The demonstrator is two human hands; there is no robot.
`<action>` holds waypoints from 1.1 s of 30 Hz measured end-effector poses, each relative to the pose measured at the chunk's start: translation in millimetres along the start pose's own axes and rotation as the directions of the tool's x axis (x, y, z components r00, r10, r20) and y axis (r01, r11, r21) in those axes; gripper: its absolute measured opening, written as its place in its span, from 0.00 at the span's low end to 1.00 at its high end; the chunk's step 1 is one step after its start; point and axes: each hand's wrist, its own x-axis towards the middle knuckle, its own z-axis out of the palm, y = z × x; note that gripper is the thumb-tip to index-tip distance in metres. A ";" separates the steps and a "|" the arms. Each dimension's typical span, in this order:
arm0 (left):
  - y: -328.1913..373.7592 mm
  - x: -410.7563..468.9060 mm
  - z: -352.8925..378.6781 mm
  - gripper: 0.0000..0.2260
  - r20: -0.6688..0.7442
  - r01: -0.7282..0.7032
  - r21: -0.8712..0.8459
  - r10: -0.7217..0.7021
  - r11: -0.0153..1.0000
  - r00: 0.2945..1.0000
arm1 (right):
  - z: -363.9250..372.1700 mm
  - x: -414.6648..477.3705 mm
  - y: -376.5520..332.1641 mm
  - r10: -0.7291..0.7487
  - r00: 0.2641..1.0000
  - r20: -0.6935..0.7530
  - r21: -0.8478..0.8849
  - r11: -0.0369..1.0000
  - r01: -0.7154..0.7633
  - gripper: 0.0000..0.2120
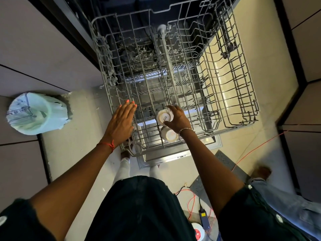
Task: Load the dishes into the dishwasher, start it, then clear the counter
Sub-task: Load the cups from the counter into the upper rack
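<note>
Head view, looking straight down past the person's dark top. Nearest, on the floor by the feet, a dark charger block [204, 218] lies among loops of red cable [191, 200]. Another person's denim sleeve shows at the right edge.

Both arms reach forward over the open dishwasher door [173, 158]. The left hand [121, 122] is spread flat with its fingers [129, 106] straight and together, holding nothing. It lies over the near left corner of the rack [231, 101], and whether it presses on the wire or hovers just above cannot be told. The right hand [178, 119] has its fingers curled round a white cup [164, 117], turned base-up, at the near middle of the rack. Just nearer than it, a second cup [169, 134] already sits upside down between the wires, close to the held one.

The step in hand looks like loading, and early in it: beyond the two cups the rack appears bare. The next move likely calls for lowering the held cup mouth-down into the row beside the seated one, clear of it, then letting go.

To the left a bin [37, 113] lined with a pale green bag stands on the floor. Farthest off, the dark tub of the machine shows behind the rack.
</note>
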 end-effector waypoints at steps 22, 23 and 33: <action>1.9 -27.1 1.3 0.37 0.008 0.032 0.007 -0.032 0.999 0.999 | -11.0 25.0 -10.0 -0.059 0.997 0.042 -0.021 0.998 0.060 0.16; 2.1 -27.1 1.3 0.37 0.009 0.033 0.007 -0.033 0.999 0.999 | -10.9 26.2 -10.5 -0.060 0.996 0.059 -0.019 0.998 0.061 0.16; 3.0 -26.3 -1.9 0.38 0.045 0.030 0.019 -0.031 0.999 0.998 | -17.4 -14.5 -11.9 0.061 0.985 -0.161 0.104 0.994 -0.045 0.22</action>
